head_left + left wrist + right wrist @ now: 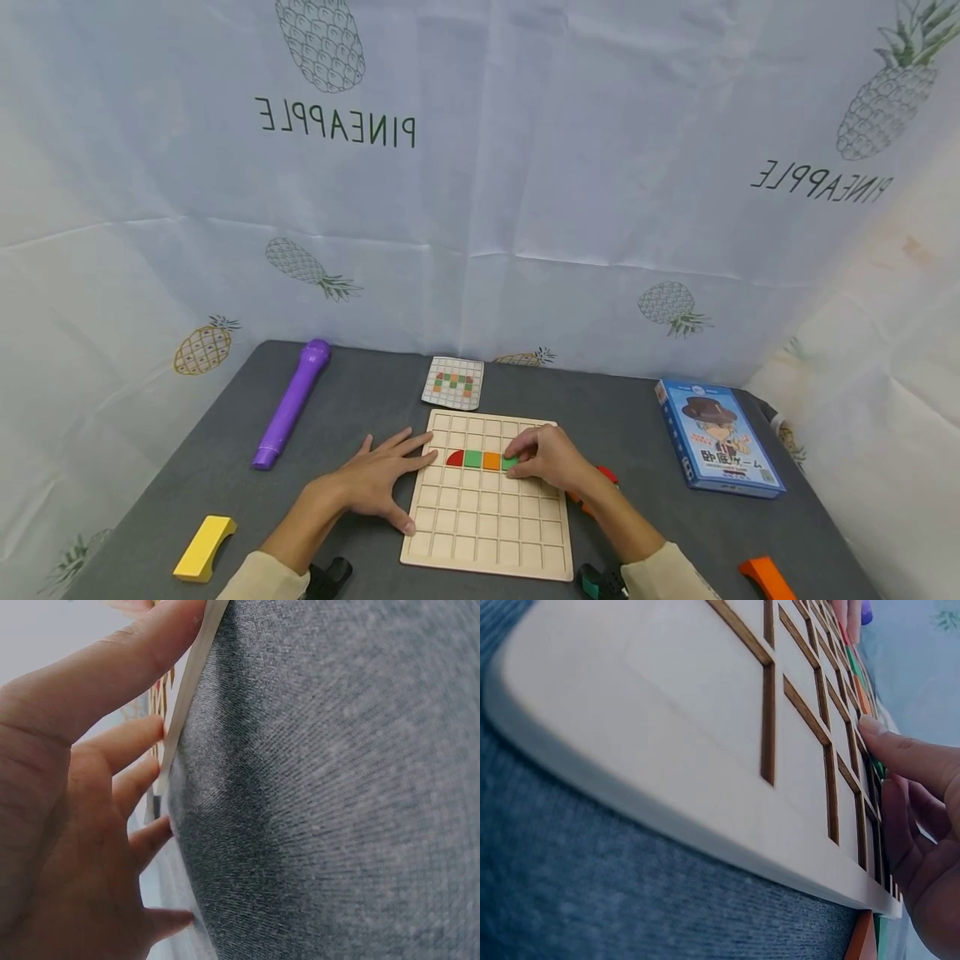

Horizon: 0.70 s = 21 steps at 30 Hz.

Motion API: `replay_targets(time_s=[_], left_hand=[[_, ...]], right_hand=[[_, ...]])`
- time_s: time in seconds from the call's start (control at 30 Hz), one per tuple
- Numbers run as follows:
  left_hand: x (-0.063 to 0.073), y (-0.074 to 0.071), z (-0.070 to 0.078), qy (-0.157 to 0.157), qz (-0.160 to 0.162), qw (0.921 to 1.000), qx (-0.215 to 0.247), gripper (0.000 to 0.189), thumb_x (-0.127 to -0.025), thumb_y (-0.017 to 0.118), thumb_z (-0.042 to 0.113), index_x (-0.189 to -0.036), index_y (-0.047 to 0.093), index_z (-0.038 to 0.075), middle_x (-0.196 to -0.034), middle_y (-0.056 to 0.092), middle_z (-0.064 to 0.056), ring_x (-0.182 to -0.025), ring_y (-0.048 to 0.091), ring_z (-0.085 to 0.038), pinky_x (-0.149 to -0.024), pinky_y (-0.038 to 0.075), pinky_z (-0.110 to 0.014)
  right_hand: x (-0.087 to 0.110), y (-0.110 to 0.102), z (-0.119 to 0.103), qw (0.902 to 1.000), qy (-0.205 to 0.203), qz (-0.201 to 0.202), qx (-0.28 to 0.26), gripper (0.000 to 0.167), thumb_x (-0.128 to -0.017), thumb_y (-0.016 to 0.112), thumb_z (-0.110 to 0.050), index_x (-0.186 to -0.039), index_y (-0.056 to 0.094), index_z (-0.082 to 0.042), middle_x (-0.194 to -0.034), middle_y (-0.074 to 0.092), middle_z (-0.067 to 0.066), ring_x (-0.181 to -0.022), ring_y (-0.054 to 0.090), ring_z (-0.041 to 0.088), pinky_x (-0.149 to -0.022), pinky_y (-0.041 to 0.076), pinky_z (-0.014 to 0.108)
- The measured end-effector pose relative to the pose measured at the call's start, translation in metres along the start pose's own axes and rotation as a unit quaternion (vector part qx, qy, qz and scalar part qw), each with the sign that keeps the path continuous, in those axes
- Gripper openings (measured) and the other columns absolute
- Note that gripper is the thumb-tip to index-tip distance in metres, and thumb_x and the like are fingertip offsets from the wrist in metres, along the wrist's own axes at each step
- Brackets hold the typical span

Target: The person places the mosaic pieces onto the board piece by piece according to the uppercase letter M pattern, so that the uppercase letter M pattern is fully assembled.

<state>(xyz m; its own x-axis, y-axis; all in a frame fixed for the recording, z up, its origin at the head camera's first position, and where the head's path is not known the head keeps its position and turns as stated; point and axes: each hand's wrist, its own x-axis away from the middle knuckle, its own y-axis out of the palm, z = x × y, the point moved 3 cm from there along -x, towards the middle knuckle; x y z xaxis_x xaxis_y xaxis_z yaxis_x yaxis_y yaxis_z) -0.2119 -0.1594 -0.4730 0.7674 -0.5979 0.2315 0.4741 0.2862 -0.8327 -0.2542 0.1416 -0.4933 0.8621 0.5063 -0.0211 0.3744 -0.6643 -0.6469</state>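
A pale wooden grid board (486, 550) lies on the dark tabletop. Across one of its upper rows run a red rounded tile (455, 458), a green square tile (472, 459) and an orange square tile (491, 461). My right hand (553, 458) pinches another green tile (510, 463) at the row's right end, beside the orange one; the fingers partly hide it. Fingers spread, my left hand (371, 482) rests at the board's left edge, its thumb and fingertips touching the rim (196, 671). Beyond the board lies a card (452, 383) with a coloured tile pattern.
Red and orange pieces (609, 474) lie right of the board, partly behind the right forearm. A purple microphone-shaped stick (292, 404) and a yellow arch block (205, 548) are at left. On the right are a blue game box (720, 437) and an orange block (767, 577).
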Motion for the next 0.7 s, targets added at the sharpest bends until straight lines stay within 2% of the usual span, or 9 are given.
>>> replay_targets(time_s=[0.4,0.57,0.7], left_hand=[[0.0013,0.0010,-0.0030,-0.007,-0.008,0.9999,0.011,0.108,-0.069,0.088,0.057,-0.159,0.040,0.020,-0.173,0.021,-0.004,-0.160,0.014,-0.041,-0.116,0.005,-0.082],[0.0003,-0.0012,-0.0024,-0.008,-0.007,0.9999,0.013,0.103,-0.072,0.086,0.056,-0.158,0.042,0.020,-0.172,0.023,-0.004,-0.161,0.014,-0.040,-0.117,0.005,-0.082],[-0.0013,0.0001,-0.0021,-0.012,-0.008,0.9998,0.013,0.103,-0.072,0.086,0.056,-0.158,0.042,0.021,-0.173,0.023,-0.003,-0.161,0.014,-0.039,-0.117,0.006,-0.081]], right_hand=[[0.0004,-0.0005,0.0015,0.9997,0.003,-0.014,-0.018,0.016,-0.083,0.085,-0.017,-0.098,0.081,-0.015,-0.105,0.077,0.006,-0.079,0.063,-0.002,-0.071,0.056,0.018],[0.0030,-0.0047,0.0027,0.9980,0.013,-0.042,-0.045,0.023,-0.085,0.083,-0.018,-0.107,0.079,-0.012,-0.106,0.074,0.008,-0.083,0.064,0.002,-0.074,0.056,0.021],[0.0075,-0.0094,0.0061,0.9966,0.025,-0.037,-0.069,0.036,-0.088,0.081,-0.022,-0.121,0.074,-0.009,-0.105,0.072,0.011,-0.086,0.064,0.007,-0.075,0.054,0.022]])
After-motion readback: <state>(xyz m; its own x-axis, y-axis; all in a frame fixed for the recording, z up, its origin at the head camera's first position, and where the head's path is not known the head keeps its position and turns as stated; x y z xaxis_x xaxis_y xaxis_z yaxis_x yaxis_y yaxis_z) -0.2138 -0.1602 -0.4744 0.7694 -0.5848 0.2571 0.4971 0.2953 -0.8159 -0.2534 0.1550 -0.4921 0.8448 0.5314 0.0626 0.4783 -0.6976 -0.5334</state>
